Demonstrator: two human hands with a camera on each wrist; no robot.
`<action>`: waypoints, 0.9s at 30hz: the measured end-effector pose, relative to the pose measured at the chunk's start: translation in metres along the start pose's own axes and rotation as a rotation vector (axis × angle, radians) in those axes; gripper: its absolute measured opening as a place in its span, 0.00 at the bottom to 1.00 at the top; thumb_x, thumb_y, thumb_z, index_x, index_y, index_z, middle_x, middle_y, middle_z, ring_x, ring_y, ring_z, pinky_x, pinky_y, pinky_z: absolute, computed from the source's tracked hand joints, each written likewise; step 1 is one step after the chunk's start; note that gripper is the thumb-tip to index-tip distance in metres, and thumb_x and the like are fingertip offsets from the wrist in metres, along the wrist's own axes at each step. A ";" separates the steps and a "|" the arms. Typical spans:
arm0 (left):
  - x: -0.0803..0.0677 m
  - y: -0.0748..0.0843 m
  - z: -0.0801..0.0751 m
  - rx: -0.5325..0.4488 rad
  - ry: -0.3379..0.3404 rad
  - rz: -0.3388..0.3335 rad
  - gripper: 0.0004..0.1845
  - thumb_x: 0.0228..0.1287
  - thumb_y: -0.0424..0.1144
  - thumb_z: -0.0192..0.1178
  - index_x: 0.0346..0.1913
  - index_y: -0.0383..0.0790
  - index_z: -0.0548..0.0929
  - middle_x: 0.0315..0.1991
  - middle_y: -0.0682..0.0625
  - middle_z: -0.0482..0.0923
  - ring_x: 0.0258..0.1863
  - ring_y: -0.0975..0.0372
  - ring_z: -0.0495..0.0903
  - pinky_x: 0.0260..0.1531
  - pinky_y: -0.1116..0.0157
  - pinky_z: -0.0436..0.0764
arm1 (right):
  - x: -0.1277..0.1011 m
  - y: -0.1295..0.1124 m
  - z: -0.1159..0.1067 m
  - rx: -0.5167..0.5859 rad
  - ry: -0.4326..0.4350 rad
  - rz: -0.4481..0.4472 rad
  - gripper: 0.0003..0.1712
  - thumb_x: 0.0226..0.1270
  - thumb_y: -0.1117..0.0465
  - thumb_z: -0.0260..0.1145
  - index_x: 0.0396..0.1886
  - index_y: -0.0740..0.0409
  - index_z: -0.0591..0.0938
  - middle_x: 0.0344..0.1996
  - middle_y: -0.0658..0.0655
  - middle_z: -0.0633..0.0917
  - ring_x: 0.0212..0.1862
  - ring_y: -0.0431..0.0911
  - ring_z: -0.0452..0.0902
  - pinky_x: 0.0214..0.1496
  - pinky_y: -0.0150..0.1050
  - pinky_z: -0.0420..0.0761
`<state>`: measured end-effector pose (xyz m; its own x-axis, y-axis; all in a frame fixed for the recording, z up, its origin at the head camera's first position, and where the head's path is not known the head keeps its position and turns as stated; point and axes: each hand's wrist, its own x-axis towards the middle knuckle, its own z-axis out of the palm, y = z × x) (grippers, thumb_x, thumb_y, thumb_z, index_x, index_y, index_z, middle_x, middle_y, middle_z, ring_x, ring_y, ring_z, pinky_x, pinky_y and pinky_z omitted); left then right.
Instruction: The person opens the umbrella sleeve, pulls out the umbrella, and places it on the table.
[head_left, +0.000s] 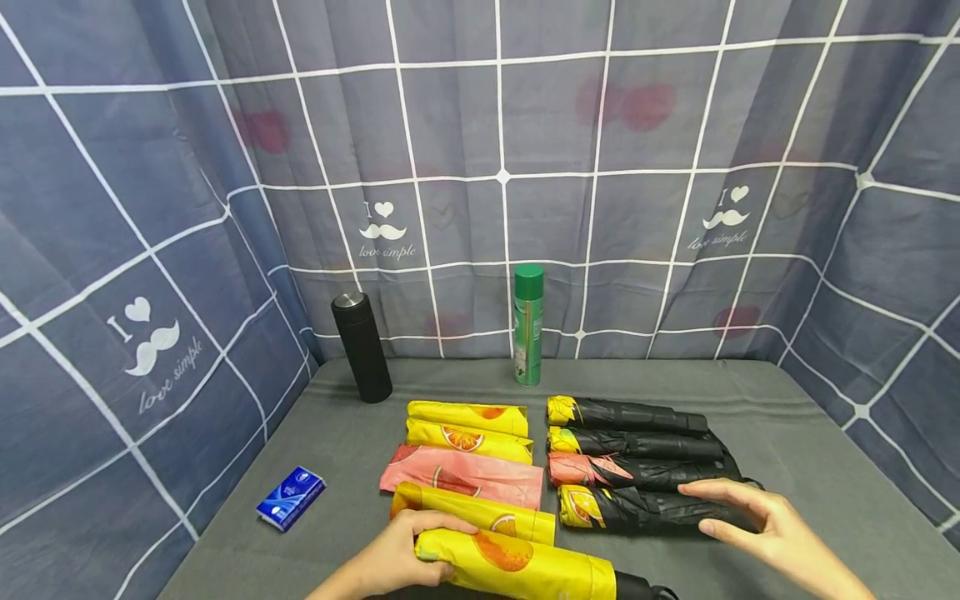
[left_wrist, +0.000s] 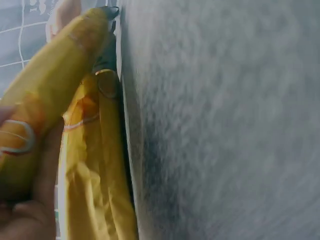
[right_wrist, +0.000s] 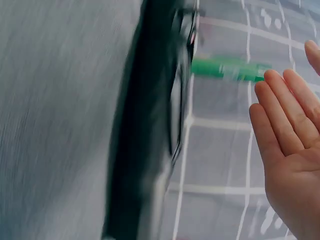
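From the head view, my left hand curls its grip round the near yellow umbrella at the desk's near edge. My right hand lies flat, fingers straight, over the nearest black umbrella (four in that row).

Left wrist: the yellow umbrella fills my fingers.

Right wrist: my open palm hangs beside the blurred black umbrella.

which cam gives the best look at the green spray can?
Head view: the green spray can stands upright and sharp at the back of the grey table, cap and label visible. Right wrist view shows it only as a blurred green bar behind the open right hand. Left wrist view misses it.
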<state>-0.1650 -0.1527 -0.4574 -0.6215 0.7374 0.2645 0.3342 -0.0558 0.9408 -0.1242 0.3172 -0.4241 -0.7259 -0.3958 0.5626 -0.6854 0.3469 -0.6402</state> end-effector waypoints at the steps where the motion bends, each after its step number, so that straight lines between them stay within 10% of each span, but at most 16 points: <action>1: 0.001 0.002 0.000 -0.022 0.008 0.018 0.24 0.53 0.24 0.60 0.56 0.34 0.78 0.47 0.47 0.79 0.37 0.65 0.77 0.35 0.64 0.81 | 0.003 -0.002 0.004 0.045 -0.006 -0.043 0.28 0.48 0.84 0.66 0.53 0.70 0.77 0.49 0.63 0.81 0.56 0.42 0.73 0.54 0.25 0.69; 10: 0.012 0.022 0.001 -0.152 0.119 0.151 0.25 0.54 0.20 0.57 0.59 0.26 0.73 0.52 0.40 0.77 0.40 0.62 0.78 0.37 0.65 0.81 | 0.031 -0.030 0.026 0.319 -0.074 -0.275 0.32 0.43 0.89 0.63 0.54 0.79 0.72 0.52 0.69 0.77 0.58 0.48 0.72 0.58 0.32 0.70; 20: 0.014 0.026 0.004 -0.266 0.127 0.095 0.25 0.57 0.22 0.57 0.59 0.24 0.71 0.54 0.40 0.75 0.42 0.61 0.79 0.39 0.63 0.80 | 0.035 -0.039 0.047 -0.027 0.012 -0.223 0.37 0.37 0.75 0.77 0.54 0.66 0.77 0.49 0.57 0.81 0.52 0.41 0.76 0.50 0.25 0.73; 27: 0.015 0.029 -0.003 -0.213 0.045 0.124 0.26 0.60 0.23 0.57 0.62 0.22 0.67 0.56 0.39 0.73 0.46 0.60 0.77 0.44 0.62 0.79 | 0.033 -0.036 0.049 0.046 0.006 -0.188 0.36 0.38 0.78 0.76 0.53 0.66 0.78 0.45 0.56 0.83 0.39 0.41 0.81 0.38 0.28 0.78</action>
<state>-0.1670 -0.1449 -0.4256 -0.6173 0.6857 0.3857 0.2560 -0.2885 0.9226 -0.1205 0.2498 -0.4077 -0.5854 -0.4449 0.6778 -0.8059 0.2279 -0.5464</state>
